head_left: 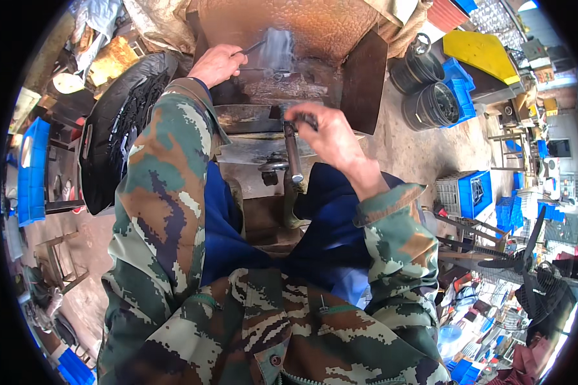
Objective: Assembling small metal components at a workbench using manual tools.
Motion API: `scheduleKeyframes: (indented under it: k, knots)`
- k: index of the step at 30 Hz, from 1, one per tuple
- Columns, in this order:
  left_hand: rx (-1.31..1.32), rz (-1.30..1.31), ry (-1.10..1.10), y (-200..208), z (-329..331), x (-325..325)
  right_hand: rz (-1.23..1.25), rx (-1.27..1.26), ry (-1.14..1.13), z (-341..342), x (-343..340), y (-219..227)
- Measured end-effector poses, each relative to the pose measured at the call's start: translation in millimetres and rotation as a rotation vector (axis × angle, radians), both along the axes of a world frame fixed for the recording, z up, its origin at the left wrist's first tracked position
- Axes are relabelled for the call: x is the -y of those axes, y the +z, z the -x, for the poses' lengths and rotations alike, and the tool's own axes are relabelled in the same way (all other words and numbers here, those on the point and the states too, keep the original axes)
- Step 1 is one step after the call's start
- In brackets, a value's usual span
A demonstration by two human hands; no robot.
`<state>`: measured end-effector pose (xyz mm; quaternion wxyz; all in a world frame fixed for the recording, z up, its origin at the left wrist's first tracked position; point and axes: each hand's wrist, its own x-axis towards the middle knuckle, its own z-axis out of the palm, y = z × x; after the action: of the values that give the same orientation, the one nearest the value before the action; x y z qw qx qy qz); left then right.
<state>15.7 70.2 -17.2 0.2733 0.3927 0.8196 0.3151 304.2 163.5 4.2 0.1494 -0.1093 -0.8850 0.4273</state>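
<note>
My left hand point(218, 65) is closed around a thin dark rod point(253, 48), whose far end points toward a whitish, streaky blur point(277, 50) that may be something spinning or spraying. Closer to me and slightly blurred, my right hand point(331, 136) is curled round a dark handle point(307, 119); its far parts are hidden by the fingers. Beside that hand, a metal bar point(293, 154) slants toward my knees from the machine's front beam point(250, 114). A round metal fitting point(273, 164) sits left of the bar.
A brown metal guard point(364, 83) walls the machine's right side. Black buckets point(438, 106) stand beyond it, near a blue crate point(474, 192). On the left lies a large black plastic-lined container point(125, 128). A black fan point(526, 263) stands at the lower right.
</note>
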Motion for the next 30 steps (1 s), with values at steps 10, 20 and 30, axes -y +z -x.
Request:
scheduleKeyframes:
  k: [10, 20, 30]
  knots:
    - [-0.012, -0.113, 0.118, 1, -14, 1, -0.262, 0.063, 0.203, -20, 16, -7]
    - [-0.184, -0.310, 0.201, 11, -17, -6, 0.365, -0.135, -0.101, 6, 11, 9]
    - [-0.056, -0.593, 0.286, 24, -19, -3, 0.477, -0.267, -0.481, 108, -30, 46]
